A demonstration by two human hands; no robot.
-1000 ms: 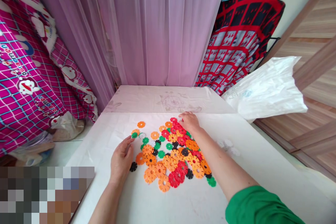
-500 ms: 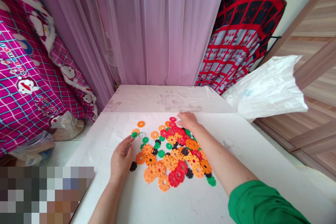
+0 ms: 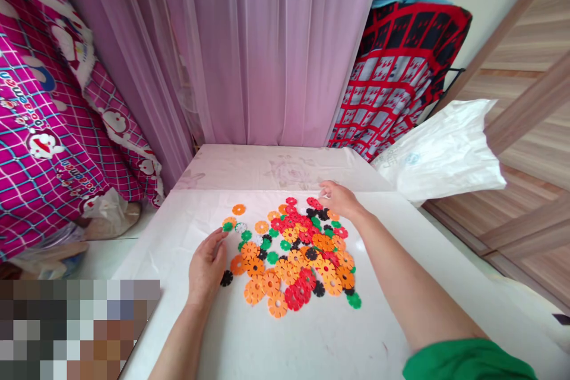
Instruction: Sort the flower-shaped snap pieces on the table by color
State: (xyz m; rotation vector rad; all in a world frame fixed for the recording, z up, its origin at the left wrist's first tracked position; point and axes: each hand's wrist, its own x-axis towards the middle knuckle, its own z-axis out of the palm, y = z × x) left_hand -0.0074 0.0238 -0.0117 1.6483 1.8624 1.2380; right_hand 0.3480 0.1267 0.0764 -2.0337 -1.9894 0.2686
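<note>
Flower-shaped discs in orange [image 3: 271, 282], red [image 3: 301, 290], green [image 3: 354, 300], black [image 3: 227, 278] and white [image 3: 241, 228] lie spread in an overlapping heap on the white-covered table [image 3: 249, 344]. At the heap's left side rests my left hand [image 3: 208, 264], its fingertips by a green disc [image 3: 227, 227] and the thumb apart from the fingers. My right hand [image 3: 339, 198] is at the far right edge of the heap, beside a red disc [image 3: 313, 203]. Its fingers are curled, and whether they pinch anything is too small to tell.
A white plastic bag [image 3: 445, 154] hangs over the table's right edge. Purple curtains [image 3: 267, 47] stand behind the table. Pink checked cloth [image 3: 48, 119] hangs at the left, and red-black patterned fabric [image 3: 392, 77] at the back right. Wooden panels [image 3: 525, 160] are at the right.
My right hand has moved right and slightly away, uncovering red, black and green discs at the heap's far right. My left hand has hardly moved.
</note>
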